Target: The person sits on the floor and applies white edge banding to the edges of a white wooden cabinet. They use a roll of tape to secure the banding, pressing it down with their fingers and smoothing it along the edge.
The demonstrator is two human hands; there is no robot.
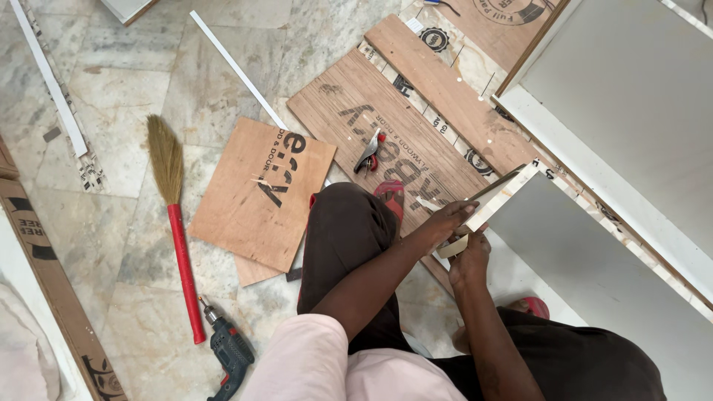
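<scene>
Far left of the hands lie a broom (176, 223) and drill (229, 354). The left hand (445, 221) pinches the panel (594, 267) corner; the right hand (469, 256) grips edge tape (454, 247) below. Panel looks stiff, heavy; tape thin, bendy.

Left hand (445, 221) above right hand (469, 260), fingers curled, forearms converging

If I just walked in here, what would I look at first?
Probably the two hands, the left hand and the right hand, gripping the corner of a white board at the middle right. Next, the broom with its red handle on the marble floor at left, and the drill lying just below it.
</scene>
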